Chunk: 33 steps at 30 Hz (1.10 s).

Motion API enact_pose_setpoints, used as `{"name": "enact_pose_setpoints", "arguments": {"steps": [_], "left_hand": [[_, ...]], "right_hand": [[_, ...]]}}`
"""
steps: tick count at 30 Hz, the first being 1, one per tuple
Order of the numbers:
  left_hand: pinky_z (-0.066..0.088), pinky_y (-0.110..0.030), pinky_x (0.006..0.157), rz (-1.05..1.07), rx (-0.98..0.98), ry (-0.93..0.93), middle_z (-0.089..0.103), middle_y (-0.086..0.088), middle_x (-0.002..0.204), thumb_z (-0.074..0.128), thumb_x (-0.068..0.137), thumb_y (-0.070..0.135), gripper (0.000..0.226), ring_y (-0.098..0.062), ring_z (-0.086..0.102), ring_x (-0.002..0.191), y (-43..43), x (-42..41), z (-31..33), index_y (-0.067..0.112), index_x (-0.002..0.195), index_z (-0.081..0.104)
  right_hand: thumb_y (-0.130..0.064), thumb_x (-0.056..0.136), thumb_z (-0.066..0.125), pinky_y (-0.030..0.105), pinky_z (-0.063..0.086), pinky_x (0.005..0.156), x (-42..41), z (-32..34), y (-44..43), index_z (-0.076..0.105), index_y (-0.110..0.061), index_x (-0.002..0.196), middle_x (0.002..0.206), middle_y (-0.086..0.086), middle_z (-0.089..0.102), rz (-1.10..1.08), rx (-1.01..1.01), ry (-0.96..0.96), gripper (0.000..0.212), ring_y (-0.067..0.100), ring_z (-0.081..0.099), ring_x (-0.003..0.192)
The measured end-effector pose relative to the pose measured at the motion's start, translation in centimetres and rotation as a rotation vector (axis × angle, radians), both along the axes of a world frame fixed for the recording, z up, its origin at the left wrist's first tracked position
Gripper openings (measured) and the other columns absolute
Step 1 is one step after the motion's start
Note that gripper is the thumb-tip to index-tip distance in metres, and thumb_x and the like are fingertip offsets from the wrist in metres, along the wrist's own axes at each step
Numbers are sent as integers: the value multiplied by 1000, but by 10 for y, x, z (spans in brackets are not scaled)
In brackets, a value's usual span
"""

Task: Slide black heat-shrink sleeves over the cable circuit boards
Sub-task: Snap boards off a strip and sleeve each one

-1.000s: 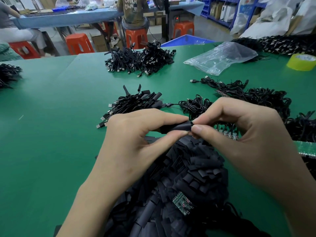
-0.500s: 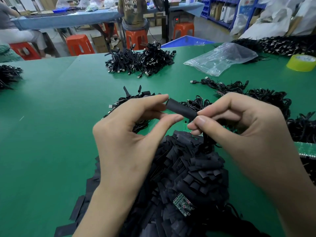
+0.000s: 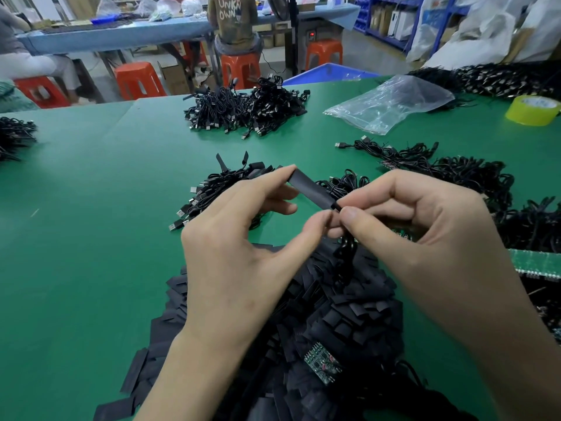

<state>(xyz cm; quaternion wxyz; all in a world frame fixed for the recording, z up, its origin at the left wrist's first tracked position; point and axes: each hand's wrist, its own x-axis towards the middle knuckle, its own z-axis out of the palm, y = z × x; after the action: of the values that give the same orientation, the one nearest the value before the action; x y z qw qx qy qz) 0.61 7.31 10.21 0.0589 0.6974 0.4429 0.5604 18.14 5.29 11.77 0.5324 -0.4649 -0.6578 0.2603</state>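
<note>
1. Nearest lies a heap of loose sleeves [image 3: 343,311] on the green tabletop [image 3: 91,214], with one bare circuit board [image 3: 323,363] lying on top of it
2. Above the heap, the left hand [image 3: 243,247] holds one sleeve [image 3: 312,191] lengthwise: the forefinger tip sits on its far end and the thumb reaches up toward its near end, a half-closed grip with the other fingers loosely curled behind
3. The right hand [image 3: 425,235] has its grip pinched tight, thumb and forefinger on the cable [image 3: 346,253] right at the sleeve's near mouth; the cable hangs from there in a dark loop down to the heap
4. The sleeve is held clear of the tabletop between both hands, tilted with its far end up and to the left. No board shows at either end, so I judge it is inside and the step in hand is seating the sleeve
5. The next move probably calls for a check that the board is covered end to end, then laying the piece aside
6. Just behind the left hand lies a bundle of sleeved cables [image 3: 218,189]; to the right are more cables [image 3: 455,171]; farther off are a plastic bag [image 3: 391,101] and a tape roll [image 3: 532,112]
</note>
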Motion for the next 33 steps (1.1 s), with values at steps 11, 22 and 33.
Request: {"name": "enact_pose_setpoints", "arguments": {"steps": [11, 22, 33], "left_hand": [[55, -24, 88, -60, -50, -39, 74, 9, 102, 83, 81, 31, 50, -8, 72, 95, 6, -2, -3, 17, 127, 69], [52, -24, 73, -707, -751, -119, 74, 1, 80, 63, 99, 20, 12, -11, 68, 73, 10, 5, -18, 18, 96, 74], [43, -33, 102, 229, -595, 435, 69, -11, 130, 59, 101, 23, 31, -29, 60, 125, 114, -41, -34, 12, 128, 69]], "right_hand": [[-35, 88, 68, 35, 55, 61, 4, -5, 5, 77, -26, 81, 72, -2, 73, 11, -97, -58, 15, 20, 66, 64], [-17, 94, 68, 27, 60, 55, 13, -7, 11, 81, -17, 87, 83, 5, 79, -35, -250, 377, 15, 17, 69, 66], [-14, 96, 67, 15, 53, 66, 30, -2, 14, 71, -18, 100, 85, 1, 77, -86, -172, 255, 7, 13, 73, 77]]}}
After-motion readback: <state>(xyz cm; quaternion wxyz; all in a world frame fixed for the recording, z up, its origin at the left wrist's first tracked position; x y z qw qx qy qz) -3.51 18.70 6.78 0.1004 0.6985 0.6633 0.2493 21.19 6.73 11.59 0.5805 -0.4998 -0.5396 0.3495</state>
